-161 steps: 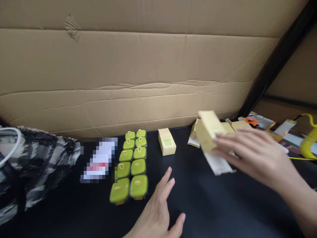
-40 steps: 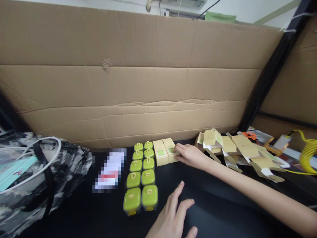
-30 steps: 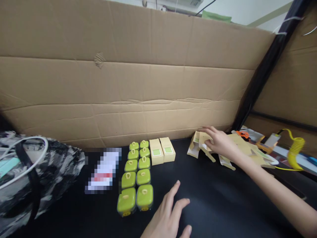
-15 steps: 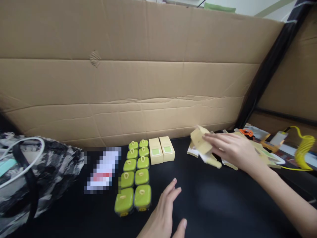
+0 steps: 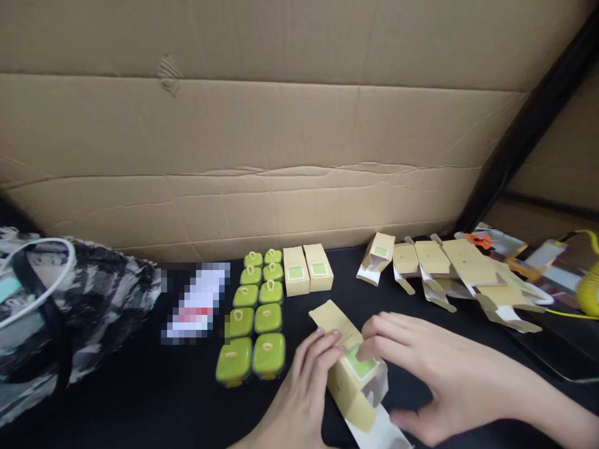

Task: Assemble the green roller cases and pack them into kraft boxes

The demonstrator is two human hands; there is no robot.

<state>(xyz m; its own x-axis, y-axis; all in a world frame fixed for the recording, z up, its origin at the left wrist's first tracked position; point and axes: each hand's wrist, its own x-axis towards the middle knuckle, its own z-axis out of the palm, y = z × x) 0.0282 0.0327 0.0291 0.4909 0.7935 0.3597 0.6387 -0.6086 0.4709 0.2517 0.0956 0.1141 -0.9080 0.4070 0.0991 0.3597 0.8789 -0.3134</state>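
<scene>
Head view, looking down, has both bare hands at one cream cardboard box with a green label (image 5: pixel 345 388), which lies slantwise on the black surface (image 5: pixel 154 386) just right of the view's middle. Its near end stands open, a flap with a white inner face reaching toward the lower edge of the frame.

Fingertips of the left hand (image 5: pixel 299 386) rest on the box's left upper edge; its thumb is barely visible, so I cannot tell how far that grip closes. The right hand (image 5: pixel 435 368) has a wide grip, fingers over the green label and thumb well apart from them, near the open flap.

Beyond the hands, two closed cream boxes with green labels (image 5: pixel 296 274) sit side by side. To their left, ten square green-lidded containers with small yellow loops (image 5: pixel 269 355) form two columns of five. Farther right, another cream box, open at its near end (image 5: pixel 381 249), lies beside a spread of overlapping, partly flattened cream cartons (image 5: pixel 468 262). A coiled yellow cable (image 5: pixel 588 290) shows at the right edge; a black, grey and white patterned fabric item (image 5: pixel 103 287) fills the left.
</scene>
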